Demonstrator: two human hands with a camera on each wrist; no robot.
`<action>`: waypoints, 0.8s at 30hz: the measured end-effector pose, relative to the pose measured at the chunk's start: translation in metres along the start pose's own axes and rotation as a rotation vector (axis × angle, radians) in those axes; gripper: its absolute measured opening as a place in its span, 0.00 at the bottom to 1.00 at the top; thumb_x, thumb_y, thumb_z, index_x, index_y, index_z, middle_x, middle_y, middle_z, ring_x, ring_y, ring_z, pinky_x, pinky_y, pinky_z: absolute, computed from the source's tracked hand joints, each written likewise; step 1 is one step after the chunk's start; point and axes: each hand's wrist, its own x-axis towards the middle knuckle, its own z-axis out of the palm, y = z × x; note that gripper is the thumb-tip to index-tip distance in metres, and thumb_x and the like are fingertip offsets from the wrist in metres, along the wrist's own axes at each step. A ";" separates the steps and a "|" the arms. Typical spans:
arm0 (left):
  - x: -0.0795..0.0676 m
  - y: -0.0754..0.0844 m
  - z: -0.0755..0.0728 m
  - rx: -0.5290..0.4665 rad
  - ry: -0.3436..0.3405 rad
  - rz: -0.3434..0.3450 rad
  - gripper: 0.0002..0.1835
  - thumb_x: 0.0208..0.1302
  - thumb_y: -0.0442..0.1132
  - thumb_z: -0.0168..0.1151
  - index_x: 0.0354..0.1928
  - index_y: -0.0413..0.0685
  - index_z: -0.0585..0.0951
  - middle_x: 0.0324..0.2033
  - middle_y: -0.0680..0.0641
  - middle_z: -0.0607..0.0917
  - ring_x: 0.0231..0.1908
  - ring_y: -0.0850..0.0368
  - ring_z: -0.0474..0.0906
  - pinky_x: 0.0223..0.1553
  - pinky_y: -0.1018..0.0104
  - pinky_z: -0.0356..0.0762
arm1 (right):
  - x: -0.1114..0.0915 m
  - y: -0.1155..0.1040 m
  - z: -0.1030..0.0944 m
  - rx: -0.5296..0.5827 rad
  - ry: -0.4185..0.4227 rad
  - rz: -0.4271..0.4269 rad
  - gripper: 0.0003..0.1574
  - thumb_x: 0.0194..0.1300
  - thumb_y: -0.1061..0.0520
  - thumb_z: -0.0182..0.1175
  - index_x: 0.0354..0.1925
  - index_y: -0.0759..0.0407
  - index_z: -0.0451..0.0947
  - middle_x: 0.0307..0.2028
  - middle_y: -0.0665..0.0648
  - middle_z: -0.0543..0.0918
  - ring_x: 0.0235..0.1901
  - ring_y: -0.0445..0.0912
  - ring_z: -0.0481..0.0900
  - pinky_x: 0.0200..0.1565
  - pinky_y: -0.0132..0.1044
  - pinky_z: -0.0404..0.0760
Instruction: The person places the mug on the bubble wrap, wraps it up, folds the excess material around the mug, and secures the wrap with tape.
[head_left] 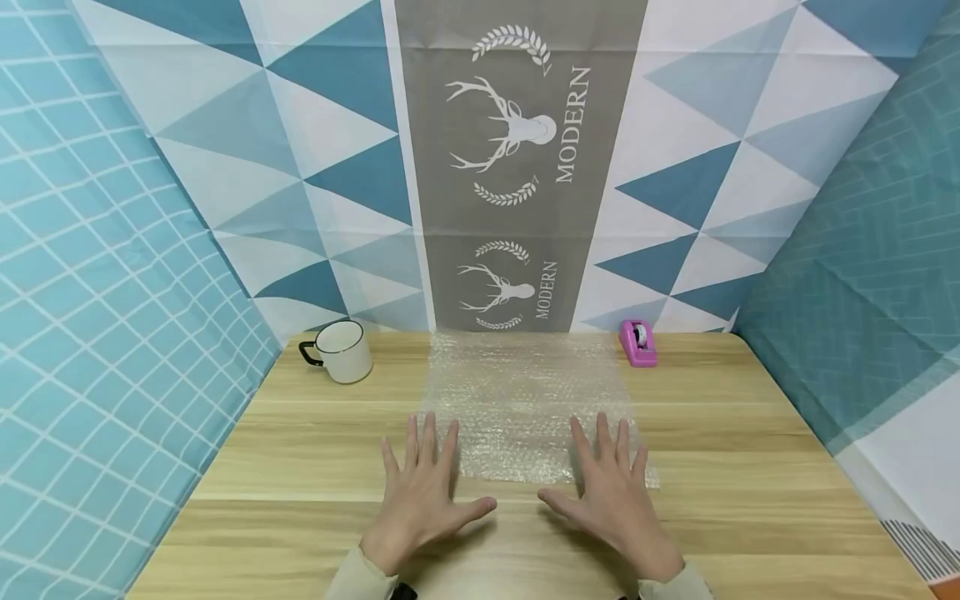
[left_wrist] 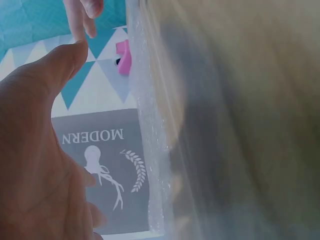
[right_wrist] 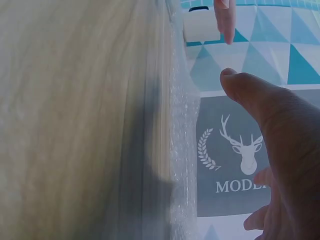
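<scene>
A clear sheet of bubble wrap (head_left: 525,400) lies flat on the wooden table, reaching to its back edge. My left hand (head_left: 422,492) is by the sheet's front left corner, fingers spread and straight, holding nothing. Mirroring it, my right hand (head_left: 611,496) is at the front right corner with fingers spread and nothing held. Shadows fall on the wood under both hands. At the back left stands a white enamel mug (head_left: 345,353) with a black handle. A pink tape dispenser (head_left: 638,343) sits just right of the sheet's far end.
The wooden table (head_left: 300,467) has patterned cloths around it. A blue and white triangle cloth with a grey deer panel (head_left: 517,167) hangs behind. On the left is a blue grid cloth (head_left: 112,250), on the right a teal one (head_left: 862,300).
</scene>
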 end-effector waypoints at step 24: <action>0.037 -0.009 -0.002 0.038 -0.106 0.048 0.65 0.52 0.85 0.53 0.82 0.51 0.52 0.81 0.33 0.46 0.80 0.31 0.39 0.74 0.22 0.38 | 0.043 0.034 -0.010 -0.010 -0.131 -0.042 0.75 0.55 0.16 0.60 0.82 0.55 0.47 0.79 0.77 0.45 0.76 0.80 0.39 0.66 0.86 0.42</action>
